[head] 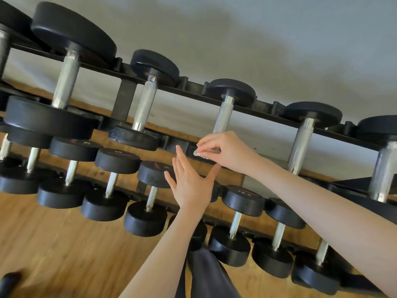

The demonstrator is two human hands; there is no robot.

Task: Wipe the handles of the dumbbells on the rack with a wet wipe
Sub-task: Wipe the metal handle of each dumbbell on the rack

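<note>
A black two-tier rack [266, 106] holds black dumbbells with knurled silver handles. My right hand [223, 149] pinches a small white wet wipe [198, 154] at the lower end of the third upper handle [224, 115], over that dumbbell's near head. My left hand [189, 186] is flat with fingers spread, just below and left of the right hand, in front of the lower row; it holds nothing. Other upper handles [146, 102] [300, 145] stand bare on either side. The lower tier carries smaller dumbbells [236, 222].
A wooden floor [53, 244] lies under the rack and a pale wall [257, 39] stands behind it. A dark trouser leg [210, 276] shows at the bottom centre. A dark blurred object [9, 280] sits at the bottom left corner.
</note>
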